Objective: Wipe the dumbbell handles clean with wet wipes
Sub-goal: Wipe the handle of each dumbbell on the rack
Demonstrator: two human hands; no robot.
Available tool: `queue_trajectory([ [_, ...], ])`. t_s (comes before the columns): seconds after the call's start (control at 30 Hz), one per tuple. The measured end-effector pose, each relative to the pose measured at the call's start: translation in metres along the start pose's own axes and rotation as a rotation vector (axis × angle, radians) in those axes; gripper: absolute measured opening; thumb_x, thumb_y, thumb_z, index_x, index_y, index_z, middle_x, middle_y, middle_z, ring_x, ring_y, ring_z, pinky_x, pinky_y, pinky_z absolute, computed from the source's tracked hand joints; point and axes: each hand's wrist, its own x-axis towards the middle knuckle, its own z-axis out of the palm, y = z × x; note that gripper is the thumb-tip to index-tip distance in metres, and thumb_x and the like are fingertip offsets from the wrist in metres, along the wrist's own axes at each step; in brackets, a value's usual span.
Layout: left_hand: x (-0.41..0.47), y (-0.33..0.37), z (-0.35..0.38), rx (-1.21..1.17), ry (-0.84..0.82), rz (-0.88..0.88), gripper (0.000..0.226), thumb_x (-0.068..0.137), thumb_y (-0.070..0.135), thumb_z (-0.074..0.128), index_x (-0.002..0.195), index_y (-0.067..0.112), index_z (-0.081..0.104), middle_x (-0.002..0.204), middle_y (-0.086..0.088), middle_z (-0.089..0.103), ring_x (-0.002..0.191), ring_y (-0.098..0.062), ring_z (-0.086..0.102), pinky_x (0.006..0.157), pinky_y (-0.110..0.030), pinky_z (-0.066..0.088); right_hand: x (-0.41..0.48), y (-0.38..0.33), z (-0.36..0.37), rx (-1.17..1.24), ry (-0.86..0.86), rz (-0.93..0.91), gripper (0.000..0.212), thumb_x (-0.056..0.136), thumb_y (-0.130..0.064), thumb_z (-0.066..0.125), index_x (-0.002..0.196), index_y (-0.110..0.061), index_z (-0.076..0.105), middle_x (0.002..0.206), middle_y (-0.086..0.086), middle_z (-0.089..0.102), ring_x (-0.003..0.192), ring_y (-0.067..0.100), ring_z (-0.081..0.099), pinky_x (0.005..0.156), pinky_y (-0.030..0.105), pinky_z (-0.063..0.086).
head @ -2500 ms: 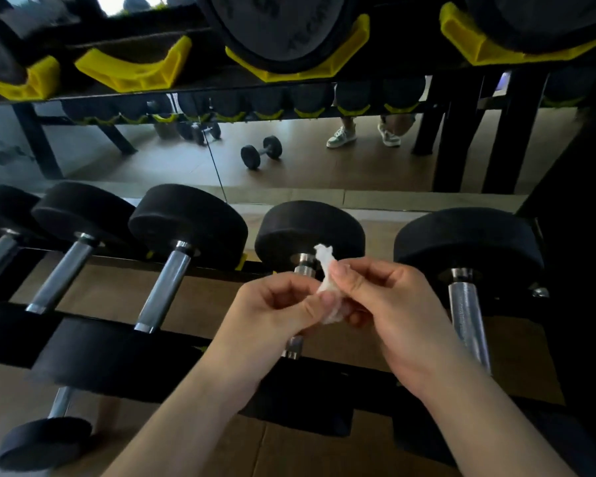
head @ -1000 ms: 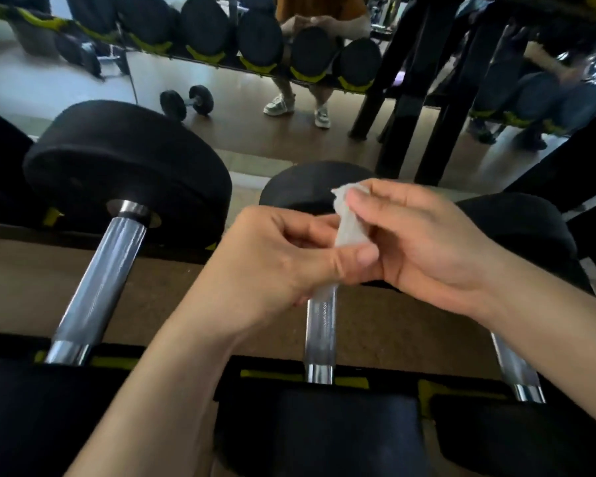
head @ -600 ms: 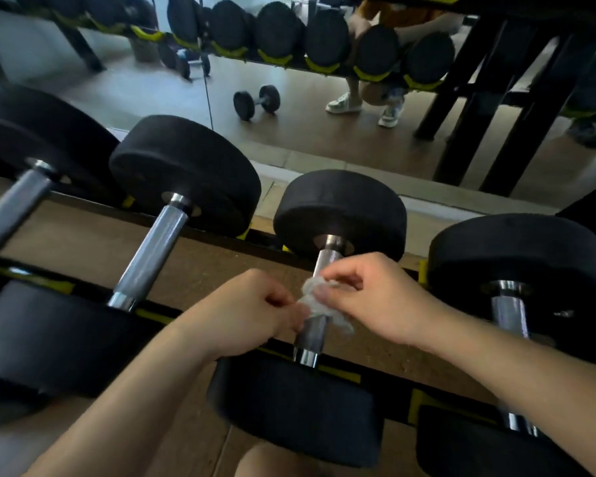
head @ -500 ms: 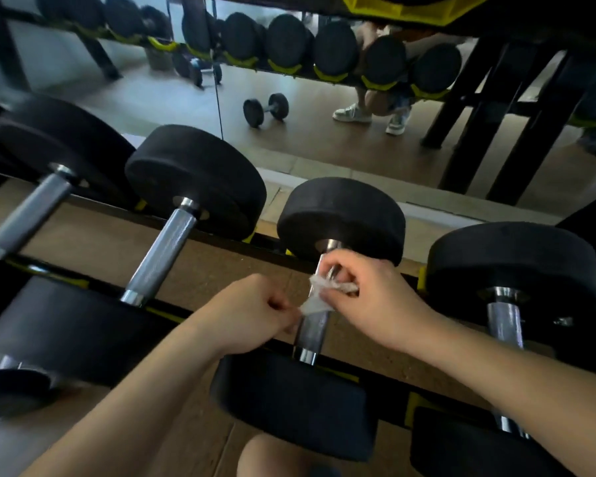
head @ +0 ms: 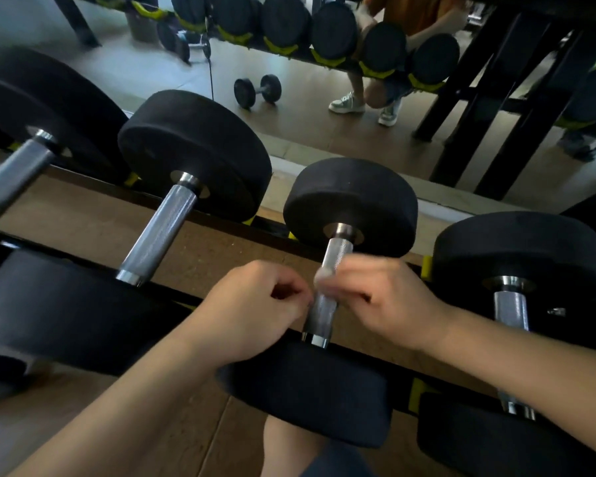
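A: Where is the wet wipe (head: 324,277)?
B: On the dumbbell handle (head: 338,256); the right hand (head: 386,301) seems to grip it there, but the view is blurred.
A: And the left hand (head: 252,315)?
B: Just beside the handle, fingers curled; if it holds something, I cannot tell.

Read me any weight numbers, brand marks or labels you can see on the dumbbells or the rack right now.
No text can be read.
Dumbbell heads: plain black faces, no number or brand showing.
Handle: bare knurled metal, no marking.
Yellow cradles: no print visible.
Wipe: motion-blurred, nothing legible.
Mirrored dumbbells: too small and blurred to tell.
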Motion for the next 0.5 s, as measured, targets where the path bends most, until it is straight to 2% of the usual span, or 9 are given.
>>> queue_trajectory([
  [0.03,0.002,-0.002,0.001,-0.020,0.006,0.012,0.011,0.092,0.035,0.059,0.090,0.041,0.068,0.083,0.021,0.065,0.081,0.008,0.058,0.069,-0.010,0.044,-0.004,-0.003,0.000,-0.015,-0.068,-0.059,0.025,0.095,-0.019,0.054,0.110,-0.009,0.071,0.095,0.002,0.067,0.087,0.013,0.065,0.075,0.028,0.054],
  [0.1,0.005,-0.004,0.003,-0.057,0.001,0.026,0.010,0.090,0.030,0.062,0.092,0.037,0.069,0.086,0.019,0.066,0.083,0.009,0.057,0.072,-0.011,0.046,0.003,0.003,-0.005,-0.093,-0.045,-0.088,0.026,0.094,-0.017,0.052,0.110,-0.008,0.071,0.096,0.004,0.068,0.087,0.015,0.066,0.077,0.028,0.055],
  [0.17,0.007,-0.005,0.003,-0.091,-0.010,0.031,0.014,0.090,0.026,0.063,0.095,0.038,0.064,0.090,0.018,0.065,0.086,0.009,0.055,0.076,-0.012,0.048,0.010,0.003,-0.008,-0.087,0.050,0.062,0.030,0.095,-0.021,0.049,0.109,-0.008,0.071,0.095,0.004,0.068,0.086,0.014,0.065,0.073,0.031,0.055],
  [0.2,0.008,-0.004,0.003,-0.100,-0.004,0.047,0.018,0.090,0.025,0.063,0.097,0.042,0.060,0.091,0.019,0.063,0.087,0.010,0.054,0.077,-0.013,0.048,0.010,0.000,-0.008,-0.081,0.046,0.115,0.032,0.096,-0.023,0.047,0.112,-0.009,0.070,0.098,0.003,0.067,0.087,0.013,0.065,0.073,0.031,0.055],
  [0.27,0.011,-0.006,0.003,-0.106,0.023,0.102,0.027,0.090,0.026,0.062,0.104,0.047,0.054,0.094,0.021,0.061,0.090,0.012,0.053,0.078,-0.011,0.047,0.007,-0.011,-0.008,-0.099,-0.054,0.123,0.032,0.097,-0.019,0.046,0.121,-0.012,0.065,0.106,-0.002,0.057,0.091,0.010,0.059,0.073,0.029,0.054],
  [0.33,0.017,-0.005,0.004,-0.113,0.060,0.166,0.029,0.090,0.027,0.064,0.113,0.042,0.058,0.098,0.021,0.064,0.093,0.012,0.056,0.081,-0.009,0.046,0.003,-0.020,-0.011,-0.078,-0.170,0.159,0.034,0.096,-0.010,0.046,0.127,-0.017,0.059,0.107,-0.008,0.042,0.088,0.005,0.051,0.073,0.026,0.050],
  [0.4,0.023,-0.004,0.005,-0.123,0.153,0.208,0.029,0.087,0.027,0.068,0.114,0.038,0.064,0.095,0.020,0.068,0.092,0.010,0.060,0.082,-0.010,0.048,0.010,-0.023,-0.014,0.031,-0.062,0.328,0.033,0.095,-0.008,0.051,0.122,-0.024,0.060,0.107,-0.009,0.044,0.092,0.004,0.051,0.078,0.019,0.048],
  [0.47,0.028,-0.001,0.007,-0.138,0.224,0.218,0.025,0.084,0.028,0.072,0.106,0.038,0.069,0.086,0.019,0.071,0.086,0.010,0.062,0.078,-0.013,0.051,0.017,-0.025,-0.013,0.273,0.138,0.516,0.022,0.092,-0.010,0.060,0.104,-0.027,0.068,0.098,-0.010,0.062,0.089,0.001,0.061,0.073,0.012,0.050],
  [0.5,0.030,0.000,0.008,-0.154,0.224,0.203,0.022,0.083,0.029,0.073,0.103,0.037,0.071,0.084,0.019,0.071,0.084,0.010,0.063,0.077,-0.014,0.052,0.020,-0.028,-0.010,0.390,0.218,0.563,0.018,0.089,-0.011,0.065,0.095,-0.027,0.071,0.090,-0.008,0.068,0.084,0.001,0.065,0.070,0.014,0.053],
])
